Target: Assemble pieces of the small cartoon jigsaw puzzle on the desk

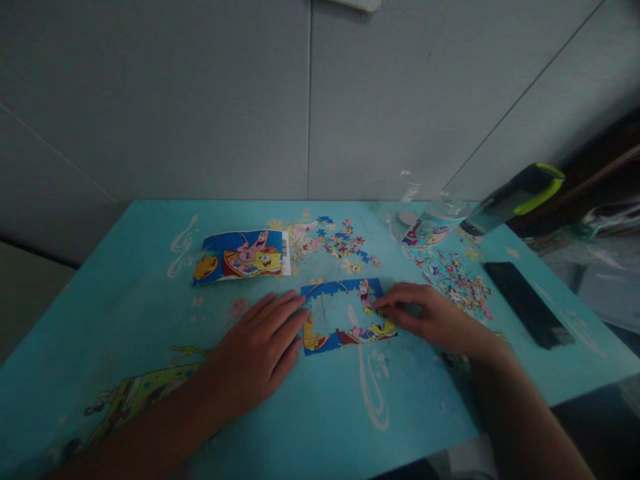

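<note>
A partly built jigsaw frame [345,313] with a blue border lies in the middle of the turquoise table [320,413]. My left hand [260,347] rests flat and open on the table, its fingertips touching the frame's left edge. At the frame's right side my right hand [430,317] has its fingers pinched together, pressing on a small piece I cannot make out clearly. A printed cartoon picture sheet [243,255] lies behind my left hand.
Loose puzzle pieces lie in one pile behind the frame [340,243] and another to the right [457,280]. A clear plastic tube [430,223] lies on its side at the back right. A black flat object [527,303] and a dark bottle with a green cap [520,193] are at the right.
</note>
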Demonstrator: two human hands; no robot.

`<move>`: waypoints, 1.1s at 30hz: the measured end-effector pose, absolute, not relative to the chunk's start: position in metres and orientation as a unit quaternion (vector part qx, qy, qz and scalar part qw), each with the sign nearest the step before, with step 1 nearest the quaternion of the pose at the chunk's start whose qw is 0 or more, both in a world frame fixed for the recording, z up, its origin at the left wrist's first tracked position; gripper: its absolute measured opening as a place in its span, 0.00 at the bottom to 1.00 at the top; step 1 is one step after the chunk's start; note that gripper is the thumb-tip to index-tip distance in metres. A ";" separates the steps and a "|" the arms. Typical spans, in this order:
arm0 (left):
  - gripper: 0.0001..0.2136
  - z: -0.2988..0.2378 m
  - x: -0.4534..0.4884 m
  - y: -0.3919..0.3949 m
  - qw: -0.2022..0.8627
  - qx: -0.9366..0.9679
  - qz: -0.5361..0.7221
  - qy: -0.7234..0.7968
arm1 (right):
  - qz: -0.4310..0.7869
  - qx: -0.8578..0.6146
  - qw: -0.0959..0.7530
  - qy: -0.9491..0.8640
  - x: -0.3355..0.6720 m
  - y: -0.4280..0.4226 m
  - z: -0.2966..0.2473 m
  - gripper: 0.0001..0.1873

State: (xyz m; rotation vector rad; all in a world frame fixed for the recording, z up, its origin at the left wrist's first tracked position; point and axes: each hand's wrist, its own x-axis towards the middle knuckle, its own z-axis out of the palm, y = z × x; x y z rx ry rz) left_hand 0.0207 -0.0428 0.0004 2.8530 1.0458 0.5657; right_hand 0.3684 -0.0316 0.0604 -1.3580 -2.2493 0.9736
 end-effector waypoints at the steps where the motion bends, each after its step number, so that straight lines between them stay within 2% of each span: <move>1: 0.19 0.000 0.021 -0.043 0.025 0.923 0.183 0.338 | 0.337 -0.486 0.177 -0.787 0.369 -0.031 0.060 0.13; 9: 0.20 0.000 0.021 -0.043 0.031 0.921 0.189 0.339 | 0.216 -0.585 0.261 -0.737 0.379 -0.022 0.044 0.13; 13: 0.20 0.000 0.021 -0.043 0.034 0.918 0.196 0.343 | 0.142 -0.641 0.264 -0.707 0.383 -0.017 0.039 0.14; 33: 0.20 -0.001 0.022 -0.042 0.030 0.919 0.196 0.342 | 0.069 -0.674 0.260 -0.688 0.377 -0.002 0.015 0.14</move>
